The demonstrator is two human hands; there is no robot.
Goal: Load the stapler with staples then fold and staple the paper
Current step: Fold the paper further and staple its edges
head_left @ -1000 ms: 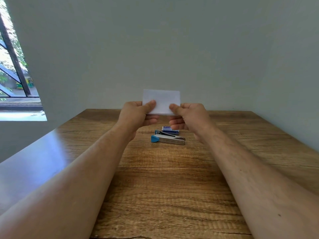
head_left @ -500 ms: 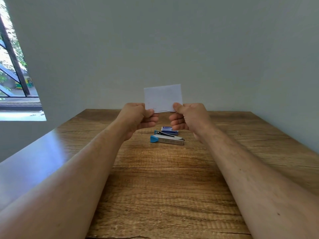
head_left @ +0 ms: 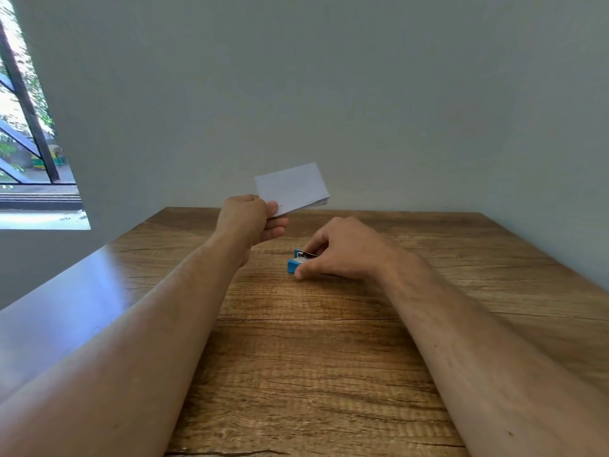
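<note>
Paper (head_left: 291, 188) now held folded by your left hand (head_left: 250, 219) alone.
Your right hand (head_left: 342, 249) has dropped to grip the stapler (head_left: 298, 262); stapling comes next.

Most of the stapler (head_left: 294, 262) hidden beneath the right hand (head_left: 342, 249); staple box unseen.

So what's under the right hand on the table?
The right hand grips the stapler; only its blue front end shows. The rest, and anything behind it, is covered by the hand.
</note>
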